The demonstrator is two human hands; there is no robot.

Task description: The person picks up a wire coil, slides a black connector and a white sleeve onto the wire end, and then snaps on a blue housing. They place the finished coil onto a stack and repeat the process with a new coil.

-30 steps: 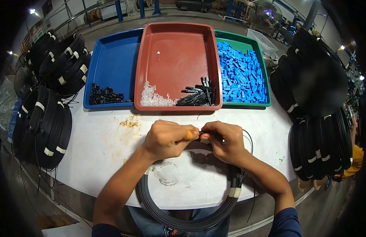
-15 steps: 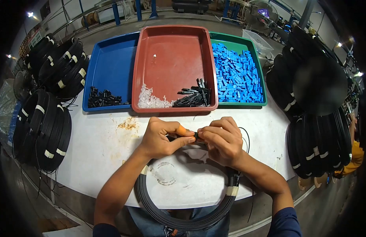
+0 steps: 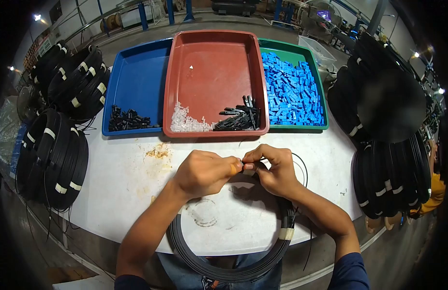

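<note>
My left hand [image 3: 204, 175] and my right hand [image 3: 275, 173] meet above the table, thumbs and fingertips pinched together. Between them sits a small black connector piece [image 3: 243, 165], mostly covered by the fingers. An orange wrap shows on a left-hand finger. Below the hands lies a coil of black cable [image 3: 224, 275], bound with pale tape [image 3: 286, 234] and overhanging the table's front edge. A thin cable loop [image 3: 306, 171] curves out past my right hand.
A red tray [image 3: 216, 63] holds clear plastic pieces [image 3: 185, 121] and black clips [image 3: 241, 116]. Beside it stand a blue tray [image 3: 137, 72] with black parts and a green tray [image 3: 325, 113] with blue pieces. Stacked cable coils [image 3: 52, 159] [image 3: 391, 179] flank the table.
My left hand has turned so its back faces up, fingers curled. The right-hand fingers have drawn into a tighter pinch. Both hands stay together at the same place.
</note>
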